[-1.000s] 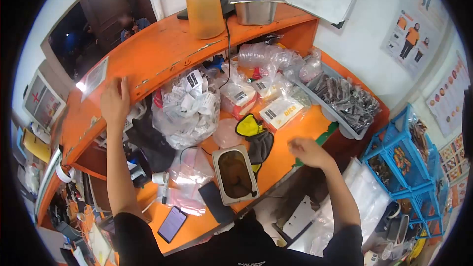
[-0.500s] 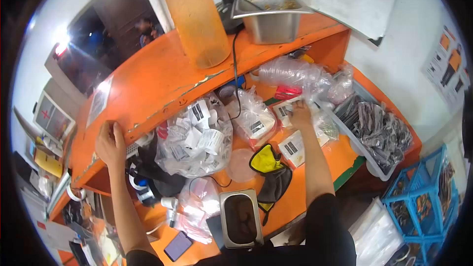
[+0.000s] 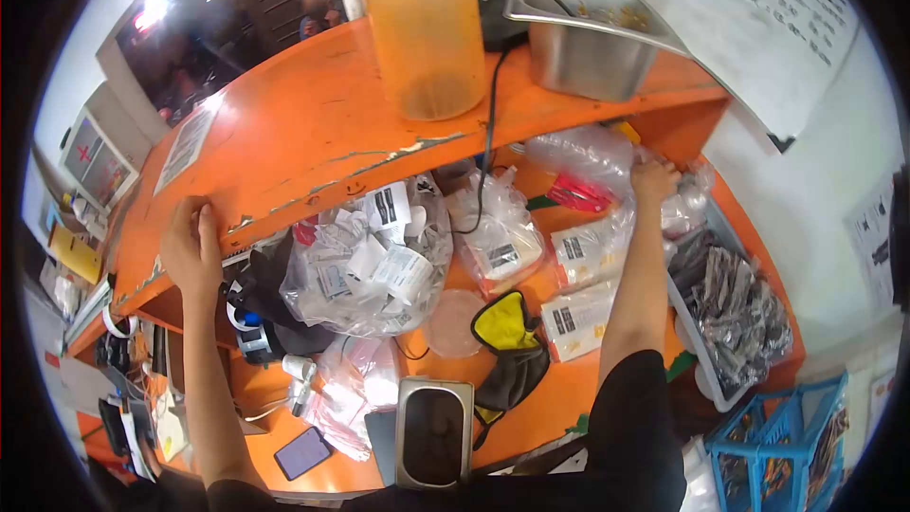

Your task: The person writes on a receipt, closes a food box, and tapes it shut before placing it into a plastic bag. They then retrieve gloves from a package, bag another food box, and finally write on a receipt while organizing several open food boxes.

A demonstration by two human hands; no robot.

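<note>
My left hand (image 3: pixel 192 239) rests on the edge of the raised orange counter (image 3: pixel 275 133), its fingers partly curled with nothing seen between them. Farther right, my right hand (image 3: pixel 654 180) touches clear plastic packaging between a sleeve of clear cups (image 3: pixel 580 154) and a plastic bag (image 3: pixel 690 204). Its fingertips are small, and any grip cannot be made out. Below it lie white labelled packets (image 3: pixel 580 322) and a red packet (image 3: pixel 580 193). A clear bag of paper slips (image 3: pixel 370 270) sits between my arms.
Tall orange container (image 3: pixel 427 38) and steel pan (image 3: pixel 592 57) stand on the counter. Lower down are a yellow-black cloth (image 3: pixel 512 346), a steel container (image 3: pixel 434 431), a phone (image 3: pixel 303 453), a grey tray of wrapped items (image 3: pixel 725 308) and a blue basket (image 3: pixel 782 441).
My right hand has moved from the white packets up and right to the clear plastic packaging. My left hand stays at the counter edge. The camera view has shifted.
</note>
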